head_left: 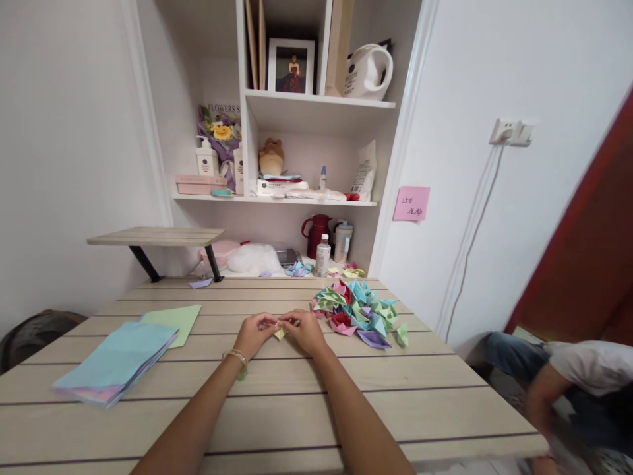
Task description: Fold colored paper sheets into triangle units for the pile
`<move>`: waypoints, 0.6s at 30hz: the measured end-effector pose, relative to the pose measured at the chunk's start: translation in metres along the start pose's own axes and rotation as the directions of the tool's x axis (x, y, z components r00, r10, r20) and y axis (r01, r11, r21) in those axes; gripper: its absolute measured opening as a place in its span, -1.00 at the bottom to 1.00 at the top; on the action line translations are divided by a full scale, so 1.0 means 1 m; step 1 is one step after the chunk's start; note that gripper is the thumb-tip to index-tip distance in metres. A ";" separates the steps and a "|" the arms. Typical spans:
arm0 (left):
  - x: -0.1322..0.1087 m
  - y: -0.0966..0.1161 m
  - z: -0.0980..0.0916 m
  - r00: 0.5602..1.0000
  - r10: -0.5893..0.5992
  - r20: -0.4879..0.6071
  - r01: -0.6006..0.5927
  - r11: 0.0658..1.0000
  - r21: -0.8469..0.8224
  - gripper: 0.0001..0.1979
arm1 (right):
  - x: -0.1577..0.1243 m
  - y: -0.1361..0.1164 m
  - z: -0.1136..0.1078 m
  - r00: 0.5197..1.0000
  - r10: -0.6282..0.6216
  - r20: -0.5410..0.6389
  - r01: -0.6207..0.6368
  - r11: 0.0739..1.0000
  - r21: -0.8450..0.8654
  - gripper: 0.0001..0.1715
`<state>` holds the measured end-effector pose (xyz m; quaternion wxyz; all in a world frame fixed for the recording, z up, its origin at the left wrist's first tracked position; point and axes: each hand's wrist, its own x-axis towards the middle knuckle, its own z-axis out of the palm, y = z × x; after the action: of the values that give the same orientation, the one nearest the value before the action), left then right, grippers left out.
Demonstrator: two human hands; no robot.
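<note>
Head view: left hand (254, 335) and right hand (307, 332) are pinching yellow paper (279, 334); folded papers (363, 313) are crowding three o'clock, sheets (119, 356) lying at nine, a bottle (323, 257) standing at one.

The table (420, 402) looks like pale wood, smooth and low in sheen, scored with dark lines. The small yellow piece (280, 335) near its middle is matt paper, as are the folded shapes (359, 310) on the right and the flat sheets (119, 356) on the left. At the far side, the red jug (319, 237) looks smooth, the white bag (254, 258) like thin, crinkled plastic, the watering can (363, 76) like smooth plastic.
</note>
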<state>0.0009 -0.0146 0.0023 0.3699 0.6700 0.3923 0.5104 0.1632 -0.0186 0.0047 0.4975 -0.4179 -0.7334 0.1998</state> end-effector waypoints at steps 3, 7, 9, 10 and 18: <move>-0.001 0.001 0.000 1.000 0.023 -0.002 -0.023 0.997 0.079 -0.78 | 0.001 0.004 0.002 1.000 0.030 0.005 -0.030 0.999 0.037 -0.83; -0.002 0.004 0.000 0.998 0.069 0.011 -0.070 0.986 0.154 -0.84 | 0.001 0.008 0.005 0.998 0.067 -0.012 -0.066 0.995 0.069 -0.84; -0.001 0.006 -0.001 0.996 0.084 0.004 -0.083 0.983 0.167 -0.86 | 0.001 0.009 0.005 0.997 0.075 -0.023 -0.073 0.995 0.065 -0.83; -0.001 0.007 -0.001 0.996 0.088 -0.003 -0.086 0.982 0.169 -0.86 | 0.001 0.009 0.005 0.997 0.074 -0.021 -0.073 0.996 0.055 -0.84; -0.001 0.007 -0.001 0.996 0.083 -0.045 -0.075 0.984 0.163 -0.84 | 0.000 0.003 0.000 1.000 -0.001 -0.015 0.000 0.998 -0.070 -0.89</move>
<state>0.0006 -0.0186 0.0084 0.2839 0.6992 0.4148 0.5083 0.1641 -0.0165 0.0025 0.4883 -0.4364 -0.7361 0.1708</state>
